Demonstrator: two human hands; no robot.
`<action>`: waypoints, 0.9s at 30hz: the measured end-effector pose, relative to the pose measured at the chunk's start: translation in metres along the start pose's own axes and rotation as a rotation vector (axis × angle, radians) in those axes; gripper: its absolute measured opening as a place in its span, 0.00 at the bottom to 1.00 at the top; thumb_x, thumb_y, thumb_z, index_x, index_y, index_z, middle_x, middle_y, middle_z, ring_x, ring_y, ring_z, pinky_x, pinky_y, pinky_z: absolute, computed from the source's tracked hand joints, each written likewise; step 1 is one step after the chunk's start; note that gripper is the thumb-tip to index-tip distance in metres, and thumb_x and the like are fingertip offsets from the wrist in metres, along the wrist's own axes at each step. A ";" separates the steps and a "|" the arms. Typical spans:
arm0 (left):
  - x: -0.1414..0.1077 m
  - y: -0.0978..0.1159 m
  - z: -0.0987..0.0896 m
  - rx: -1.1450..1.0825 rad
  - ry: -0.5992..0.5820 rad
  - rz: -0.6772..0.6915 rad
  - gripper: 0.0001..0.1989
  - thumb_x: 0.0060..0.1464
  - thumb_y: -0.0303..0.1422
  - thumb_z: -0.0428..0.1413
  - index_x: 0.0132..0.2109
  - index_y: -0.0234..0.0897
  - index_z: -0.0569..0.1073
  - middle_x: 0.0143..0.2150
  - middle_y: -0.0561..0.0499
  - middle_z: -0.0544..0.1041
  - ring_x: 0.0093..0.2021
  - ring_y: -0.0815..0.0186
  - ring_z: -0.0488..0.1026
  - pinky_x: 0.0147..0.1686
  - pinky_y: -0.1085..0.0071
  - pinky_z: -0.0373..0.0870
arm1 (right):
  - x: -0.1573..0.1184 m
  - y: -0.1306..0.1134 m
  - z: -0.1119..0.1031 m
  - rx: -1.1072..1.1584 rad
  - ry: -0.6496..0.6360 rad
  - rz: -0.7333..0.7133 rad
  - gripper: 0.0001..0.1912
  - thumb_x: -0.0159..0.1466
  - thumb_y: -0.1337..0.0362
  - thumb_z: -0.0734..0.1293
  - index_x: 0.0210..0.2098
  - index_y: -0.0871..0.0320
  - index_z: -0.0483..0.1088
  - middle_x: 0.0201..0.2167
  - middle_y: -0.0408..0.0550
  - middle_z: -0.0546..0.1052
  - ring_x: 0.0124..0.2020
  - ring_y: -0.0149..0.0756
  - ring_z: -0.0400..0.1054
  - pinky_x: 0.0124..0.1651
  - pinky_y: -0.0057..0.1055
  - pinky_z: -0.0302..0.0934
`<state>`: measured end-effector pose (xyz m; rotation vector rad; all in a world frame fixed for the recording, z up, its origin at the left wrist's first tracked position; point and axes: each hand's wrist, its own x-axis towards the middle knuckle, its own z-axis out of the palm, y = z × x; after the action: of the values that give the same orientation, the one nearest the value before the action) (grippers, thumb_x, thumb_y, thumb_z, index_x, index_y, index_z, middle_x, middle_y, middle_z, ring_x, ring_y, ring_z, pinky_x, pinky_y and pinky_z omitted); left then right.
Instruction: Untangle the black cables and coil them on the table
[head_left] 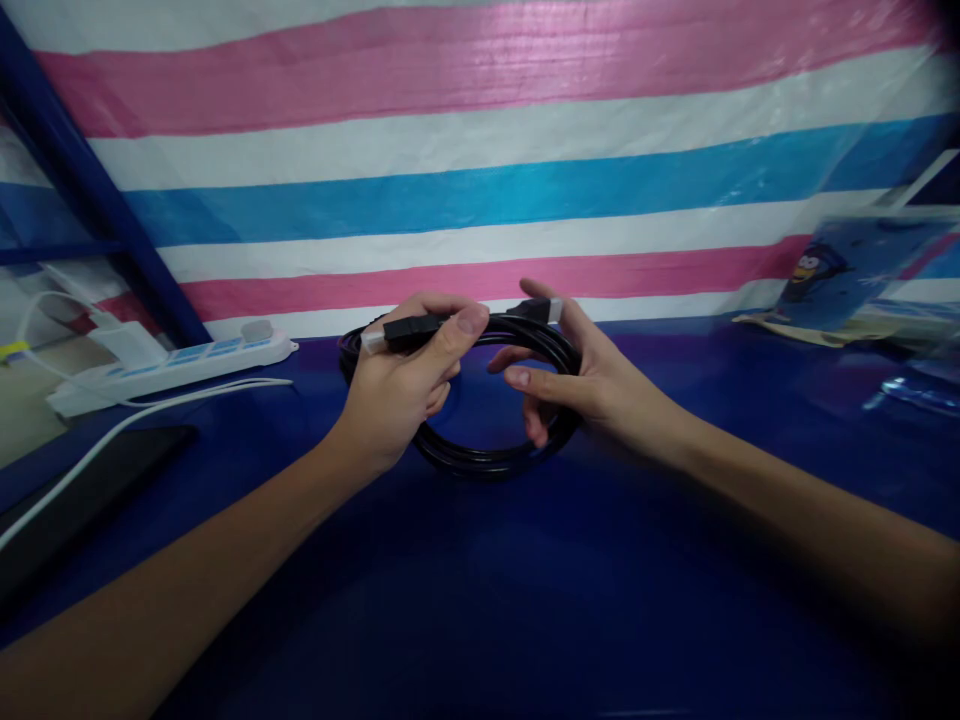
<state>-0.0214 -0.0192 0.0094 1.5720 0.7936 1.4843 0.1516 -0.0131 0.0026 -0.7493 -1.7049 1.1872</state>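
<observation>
A coiled black cable (pixel 480 462) is held up above the blue table in front of me. My left hand (pixel 405 375) grips the coil's left side, its thumb pressed along one black plug (pixel 411 331) that has a pale cap or tip. The other plug (pixel 529 311), also with a pale end, lies at the top right of the coil, against my right hand. My right hand (pixel 574 370) is around the coil's right side, thumb in front and the fingers loosely bent and partly spread. Some of its fingers pass through the ring.
On the left, a white power strip (pixel 195 360) holds a white charger (pixel 127 338), near a white cable (pixel 150 408) and a black flat object (pixel 97 480). A blue package with a cartoon bird (pixel 847 270) stands at right. Striped sheeting (pixel 487 130) hangs behind the blue table (pixel 480 600).
</observation>
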 end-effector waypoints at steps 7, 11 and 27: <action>0.000 0.003 0.005 0.043 -0.037 0.046 0.05 0.50 0.35 0.58 0.34 0.39 0.73 0.16 0.60 0.59 0.13 0.77 0.53 0.13 0.77 0.48 | 0.003 -0.004 0.002 -0.021 0.201 -0.173 0.16 0.57 0.53 0.68 0.40 0.54 0.67 0.29 0.43 0.71 0.23 0.28 0.66 0.24 0.27 0.62; 0.002 0.002 0.004 0.054 -0.060 0.039 0.06 0.50 0.35 0.57 0.36 0.40 0.74 0.15 0.60 0.59 0.14 0.76 0.53 0.13 0.77 0.49 | 0.006 -0.007 0.000 0.069 0.241 -0.155 0.11 0.59 0.56 0.67 0.33 0.57 0.66 0.26 0.43 0.70 0.23 0.28 0.66 0.28 0.27 0.63; 0.005 -0.008 -0.002 0.046 0.152 0.037 0.11 0.50 0.39 0.58 0.29 0.38 0.67 0.15 0.61 0.55 0.12 0.77 0.50 0.12 0.76 0.48 | 0.000 0.009 0.011 0.143 0.053 0.175 0.18 0.55 0.51 0.68 0.24 0.61 0.67 0.14 0.40 0.65 0.15 0.27 0.61 0.23 0.28 0.61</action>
<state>-0.0220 -0.0106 0.0049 1.5285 0.8947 1.6380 0.1410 -0.0141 -0.0075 -0.8470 -1.5174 1.3821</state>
